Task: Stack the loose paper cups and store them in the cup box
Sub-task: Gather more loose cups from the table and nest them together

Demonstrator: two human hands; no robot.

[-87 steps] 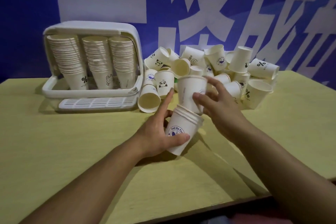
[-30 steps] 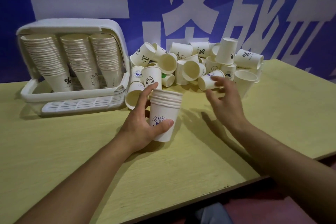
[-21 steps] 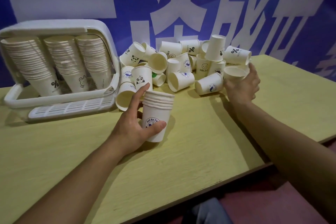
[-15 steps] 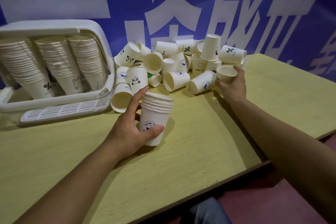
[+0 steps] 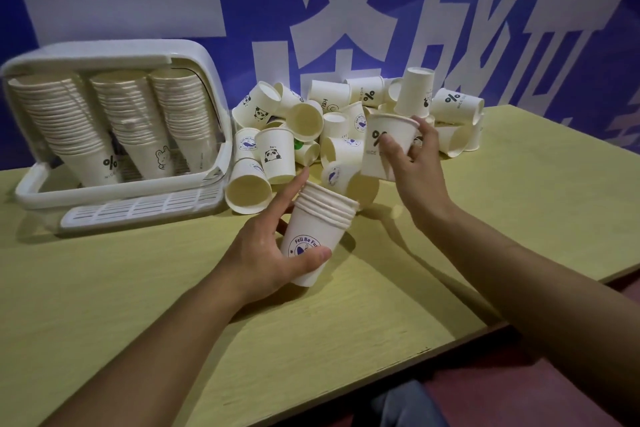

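My left hand (image 5: 268,253) grips a short stack of nested white paper cups (image 5: 317,236), tilted right, mouth up, just above the table. My right hand (image 5: 414,163) holds a single cup with a "%" print (image 5: 388,146) upright, up and to the right of the stack. Behind them lies a pile of loose paper cups (image 5: 332,125), lying and standing in all directions. The white plastic cup box (image 5: 211,87) stands open at the back left with three tall stacks of cups (image 5: 128,121) leaning inside.
The yellow table (image 5: 138,305) has its front edge running diagonally at the lower right, with dark floor beyond. A slotted white tray (image 5: 138,206) sticks out at the box's front. A blue wall with large white characters stands right behind.
My right hand reached to the right side of the pile, took one cup, and has brought it back toward the stack. My left hand kept holding the stack.
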